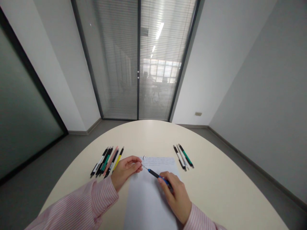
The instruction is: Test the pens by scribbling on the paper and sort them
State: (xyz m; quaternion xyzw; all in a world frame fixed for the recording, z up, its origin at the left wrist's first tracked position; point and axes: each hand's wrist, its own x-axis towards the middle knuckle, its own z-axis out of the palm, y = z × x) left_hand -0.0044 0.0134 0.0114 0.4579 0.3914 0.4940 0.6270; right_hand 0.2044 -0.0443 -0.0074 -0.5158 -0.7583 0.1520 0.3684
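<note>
A blue pen with a black grip [153,173] is in my right hand [176,195], whose fingers close around its barrel. Out of its front end sticks a thin, light refill tip [145,167], pointing up and left. At that tip, the thumb and fingers of my left hand [127,171] are pinched together; whether a spring or another small part is between them is hidden. A small silvery pen tip cone [144,157] lies just beyond my left fingers, by the top edge of a printed sheet of paper [150,201]. Both hands are above the sheet.
Several pens [105,161], in white, black, green, pink and yellow, lie side by side left of the paper. Three more pens [183,157] lie to its right. The round cream table [153,137] stands before a glass partition with blinds [117,64].
</note>
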